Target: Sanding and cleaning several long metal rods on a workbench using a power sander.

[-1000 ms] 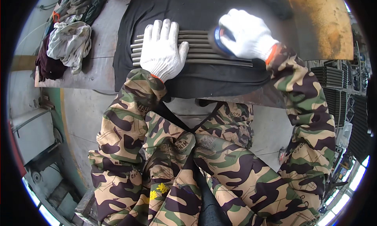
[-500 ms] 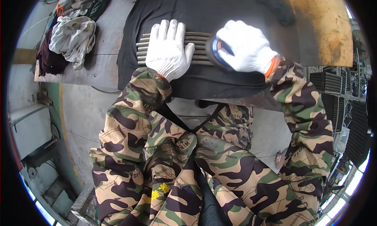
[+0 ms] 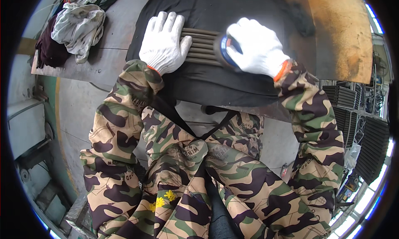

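Observation:
Several slim grey metal rods (image 3: 201, 44) lie side by side on a black cloth (image 3: 199, 83). My left hand (image 3: 164, 44), in a white knitted glove with an orange cuff, rests flat over their left end with its fingers stretched out. That end of the rods is hidden beneath it. Farther right, my right hand (image 3: 255, 46), gloved the same way, is closed around a round, blue-rimmed disc-shaped tool (image 3: 227, 52). The tool sits over the right part of the rods, and its left edge is blurred. Its underside and the rods' right ends cannot be seen.
Crumpled rags (image 3: 79, 29), white and dark, are heaped on the metal table (image 3: 110, 52) at the far left. A rust-stained board (image 3: 338, 39) lies at the right. Racks with stacked dark bars (image 3: 341, 97) stand beyond the table's right side.
My left hand has slid left along the rods, covering ends that showed before. My right hand and the disc tool have shifted slightly left. The whole view has also moved a little.

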`<state>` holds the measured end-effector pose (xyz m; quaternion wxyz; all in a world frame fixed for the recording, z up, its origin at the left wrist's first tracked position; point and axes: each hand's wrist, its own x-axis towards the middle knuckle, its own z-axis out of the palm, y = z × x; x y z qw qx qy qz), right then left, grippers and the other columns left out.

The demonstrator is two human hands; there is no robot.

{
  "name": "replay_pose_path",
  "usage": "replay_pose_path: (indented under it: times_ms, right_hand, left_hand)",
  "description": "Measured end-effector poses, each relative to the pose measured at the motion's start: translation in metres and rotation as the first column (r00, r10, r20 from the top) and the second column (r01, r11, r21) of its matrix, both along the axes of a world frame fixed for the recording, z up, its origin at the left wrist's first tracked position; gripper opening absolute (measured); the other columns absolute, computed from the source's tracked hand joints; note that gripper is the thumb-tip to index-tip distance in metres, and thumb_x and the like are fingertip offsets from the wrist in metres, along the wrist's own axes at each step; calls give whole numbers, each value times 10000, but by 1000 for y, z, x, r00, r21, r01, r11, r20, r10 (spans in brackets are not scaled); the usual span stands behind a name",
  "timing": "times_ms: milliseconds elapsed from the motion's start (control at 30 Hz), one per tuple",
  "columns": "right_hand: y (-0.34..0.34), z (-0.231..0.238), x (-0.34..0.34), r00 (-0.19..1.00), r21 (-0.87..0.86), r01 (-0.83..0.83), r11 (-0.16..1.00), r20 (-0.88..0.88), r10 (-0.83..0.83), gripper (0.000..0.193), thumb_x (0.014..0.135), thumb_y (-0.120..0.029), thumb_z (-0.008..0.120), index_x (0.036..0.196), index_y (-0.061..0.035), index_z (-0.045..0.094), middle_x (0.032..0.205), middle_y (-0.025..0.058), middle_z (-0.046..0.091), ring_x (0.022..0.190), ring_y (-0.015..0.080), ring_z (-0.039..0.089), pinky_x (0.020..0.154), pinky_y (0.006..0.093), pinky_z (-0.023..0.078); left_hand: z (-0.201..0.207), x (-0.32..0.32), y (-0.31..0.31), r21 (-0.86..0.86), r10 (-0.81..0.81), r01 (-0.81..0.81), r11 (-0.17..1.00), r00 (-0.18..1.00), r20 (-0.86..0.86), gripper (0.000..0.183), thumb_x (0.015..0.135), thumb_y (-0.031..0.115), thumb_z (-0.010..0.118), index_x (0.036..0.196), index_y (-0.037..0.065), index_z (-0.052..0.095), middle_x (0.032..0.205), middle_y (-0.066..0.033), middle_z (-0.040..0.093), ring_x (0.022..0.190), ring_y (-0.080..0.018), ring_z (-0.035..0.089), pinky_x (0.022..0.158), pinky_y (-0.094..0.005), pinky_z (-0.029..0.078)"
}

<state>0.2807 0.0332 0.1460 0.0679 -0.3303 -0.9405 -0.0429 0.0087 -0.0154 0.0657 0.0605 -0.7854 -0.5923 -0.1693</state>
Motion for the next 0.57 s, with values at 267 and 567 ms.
replay_pose_path:
  times_ms: [267,567]
  right_hand:
    - [6,-10,-19,1000,-19,3,1000,11,-2,284,975,-317,680,1171,-111,689,1081,141,682,1014,347,710,854,488,615]
    - [2,-1,-23,1000,-30,3,1000,26,-2,314,966,-348,702,1194,-132,691,1092,138,671,1011,350,706,864,478,619]
  left_hand:
    - [-10,-1,4,37,14,-14,999,1000,8,573,1039,352,635,1466,-27,593,1500,-240,608,1435,-440,514,1241,-530,367]
    - [-12,6,17,57,52,-50,997,998,-24,582,1056,383,632,1485,-8,591,1545,-220,598,1492,-418,475,1253,-504,362]
